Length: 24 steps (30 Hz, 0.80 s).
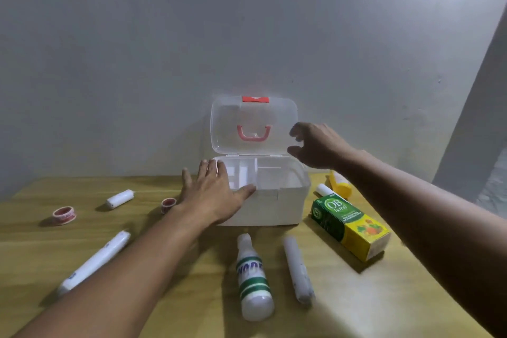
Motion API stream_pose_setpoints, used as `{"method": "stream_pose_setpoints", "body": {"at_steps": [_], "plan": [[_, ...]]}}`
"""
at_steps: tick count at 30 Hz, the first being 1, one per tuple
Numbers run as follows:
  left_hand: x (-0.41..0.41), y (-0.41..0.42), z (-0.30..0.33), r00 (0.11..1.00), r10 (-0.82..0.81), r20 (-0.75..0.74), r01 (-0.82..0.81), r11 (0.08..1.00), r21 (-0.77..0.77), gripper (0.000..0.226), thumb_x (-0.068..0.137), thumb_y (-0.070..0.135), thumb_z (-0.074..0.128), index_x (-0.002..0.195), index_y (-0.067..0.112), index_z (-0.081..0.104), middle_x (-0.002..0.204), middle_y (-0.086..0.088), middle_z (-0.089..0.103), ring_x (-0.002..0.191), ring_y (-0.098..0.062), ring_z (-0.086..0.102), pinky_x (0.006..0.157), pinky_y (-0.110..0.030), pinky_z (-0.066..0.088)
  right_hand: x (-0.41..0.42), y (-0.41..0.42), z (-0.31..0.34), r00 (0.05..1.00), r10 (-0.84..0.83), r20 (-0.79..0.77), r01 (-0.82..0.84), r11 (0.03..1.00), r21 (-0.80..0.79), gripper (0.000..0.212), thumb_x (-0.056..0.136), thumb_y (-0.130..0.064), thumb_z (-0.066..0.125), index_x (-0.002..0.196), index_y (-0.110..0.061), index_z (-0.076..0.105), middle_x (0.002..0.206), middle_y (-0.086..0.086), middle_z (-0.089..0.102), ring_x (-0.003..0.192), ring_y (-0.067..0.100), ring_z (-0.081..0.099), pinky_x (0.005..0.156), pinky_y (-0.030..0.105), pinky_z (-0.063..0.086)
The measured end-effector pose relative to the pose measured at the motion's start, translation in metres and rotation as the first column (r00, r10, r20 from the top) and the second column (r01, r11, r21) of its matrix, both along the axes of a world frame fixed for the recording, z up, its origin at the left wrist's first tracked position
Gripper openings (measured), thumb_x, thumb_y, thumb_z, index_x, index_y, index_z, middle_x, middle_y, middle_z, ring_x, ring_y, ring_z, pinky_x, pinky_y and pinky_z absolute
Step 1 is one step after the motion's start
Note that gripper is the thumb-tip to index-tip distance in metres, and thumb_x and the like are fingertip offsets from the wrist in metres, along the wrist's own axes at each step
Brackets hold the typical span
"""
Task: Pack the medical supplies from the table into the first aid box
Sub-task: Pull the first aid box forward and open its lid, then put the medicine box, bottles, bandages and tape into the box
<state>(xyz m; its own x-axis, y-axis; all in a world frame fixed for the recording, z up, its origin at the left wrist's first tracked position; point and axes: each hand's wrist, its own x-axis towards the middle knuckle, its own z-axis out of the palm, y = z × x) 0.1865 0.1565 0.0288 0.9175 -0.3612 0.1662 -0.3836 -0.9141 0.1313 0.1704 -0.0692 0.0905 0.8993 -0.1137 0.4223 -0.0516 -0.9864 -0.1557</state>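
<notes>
The left hand (216, 195) lies flat and spread wide on the front left corner of the white first aid box (274, 206), holding nothing. The right hand (315, 145) is half open and empty, fingers curled beside the clear raised lid (253, 125). The box sits open between both hands, with small white sections inside.

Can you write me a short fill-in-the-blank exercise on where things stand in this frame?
1. The lid of the first aid box stands ____.
2. The left hand rests on the box's ____ side.
3. The green and yellow carton lies to the ____ of the box.
4. The right hand holds ____, its fingers spread beside the lid.

Missing words: open; left; right; nothing
</notes>
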Motion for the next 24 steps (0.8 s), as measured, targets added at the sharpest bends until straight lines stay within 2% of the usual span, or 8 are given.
{"method": "stream_pose_setpoints", "body": {"at_steps": [2,4,7,11,16,19,21,24], "plan": [[-0.002,-0.006,0.003,0.992,-0.083,0.095,0.083,0.997,0.001,0.081,0.090,0.063,0.027,0.151,0.012,0.009,0.162,-0.006,0.005,0.149,-0.020,-0.002,0.118,-0.054,-0.001,-0.031,-0.009,-0.007,0.992,-0.080,-0.097,0.078,0.996,-0.032,0.025,0.080,-0.031,0.065,0.098,-0.014,0.067,0.099,0.008,0.072,0.084,0.029,0.063,0.072,0.035,0.054],[-0.006,-0.015,0.005,0.973,-0.202,0.112,0.205,0.978,-0.019,0.070,0.094,0.051,0.031,0.150,0.011,0.015,0.162,-0.004,0.009,0.149,-0.018,0.000,0.120,-0.049,0.002,-0.062,-0.015,-0.011,0.958,-0.174,-0.229,0.165,0.985,-0.060,0.026,0.079,-0.034,0.067,0.088,-0.010,0.069,0.090,0.010,0.073,0.076,0.029,0.063,0.063,0.032,0.052],[-0.015,-0.027,0.004,0.957,-0.286,0.044,0.286,0.958,0.006,0.064,0.097,0.046,0.028,0.150,0.011,0.016,0.162,-0.002,0.009,0.149,-0.015,0.000,0.121,-0.046,0.003,-0.103,-0.017,-0.015,0.855,-0.288,-0.431,0.272,0.957,-0.101,0.042,0.076,-0.044,0.073,0.097,-0.008,0.066,0.086,0.006,0.070,0.058,0.019,0.056,0.047,0.027,0.046],[-0.019,-0.032,0.001,0.963,-0.271,0.002,0.270,0.962,0.050,0.060,0.099,0.043,0.024,0.149,0.011,0.019,0.161,-0.003,0.013,0.149,-0.017,0.003,0.121,-0.048,0.005,-0.129,-0.021,-0.029,0.765,-0.304,-0.568,0.369,0.929,0.001,0.064,0.061,-0.041,0.085,0.110,-0.006,0.060,0.095,0.010,0.065,0.068,0.025,0.067,0.056,0.042,0.061],[-0.021,-0.032,0.006,0.963,-0.266,-0.049,0.263,0.963,-0.059,0.063,0.097,0.048,0.030,0.150,0.015,0.020,0.161,0.000,0.013,0.149,-0.016,0.005,0.119,-0.042,0.008,-0.139,-0.033,-0.018,0.857,-0.266,-0.441,0.375,0.909,0.180,0.043,0.062,-0.025,0.085,0.098,-0.006,0.070,0.092,0.015,0.070,0.071,0.028,0.072,0.063,0.043,0.062],[-0.013,-0.024,0.009,0.963,-0.267,-0.029,0.262,0.959,-0.109,0.071,0.089,0.060,0.037,0.147,0.019,0.028,0.160,0.001,0.019,0.149,-0.015,0.009,0.119,-0.045,0.011,-0.139,-0.036,0.018,0.923,-0.250,-0.291,0.297,0.947,0.127,0.040,0.067,-0.029,0.083,0.101,-0.013,0.070,0.099,0.011,0.068,0.085,0.027,0.066,0.075,0.040,0.059],[-0.005,-0.018,0.011,0.962,-0.273,-0.020,0.271,0.959,-0.087,0.070,0.087,0.062,0.039,0.141,0.019,0.035,0.158,-0.001,0.025,0.148,-0.017,0.013,0.119,-0.048,0.011,-0.130,-0.030,0.039,0.959,-0.187,-0.213,0.208,0.975,0.081,0.040,0.068,-0.032,0.082,0.104,-0.017,0.071,0.101,0.007,0.068,0.088,0.025,0.063,0.071,0.035,0.056],[-0.002,-0.014,0.009,0.966,-0.254,-0.057,0.253,0.967,-0.030,0.070,0.090,0.058,0.037,0.148,0.021,0.025,0.160,0.001,0.016,0.149,-0.015,0.008,0.120,-0.048,0.005,-0.103,-0.015,0.055,0.973,-0.073,-0.221,0.073,0.997,-0.008,0.038,0.070,-0.031,0.080,0.105,-0.017,0.071,0.095,0.003,0.067,0.084,0.022,0.063,0.059,0.028,0.050]]}}
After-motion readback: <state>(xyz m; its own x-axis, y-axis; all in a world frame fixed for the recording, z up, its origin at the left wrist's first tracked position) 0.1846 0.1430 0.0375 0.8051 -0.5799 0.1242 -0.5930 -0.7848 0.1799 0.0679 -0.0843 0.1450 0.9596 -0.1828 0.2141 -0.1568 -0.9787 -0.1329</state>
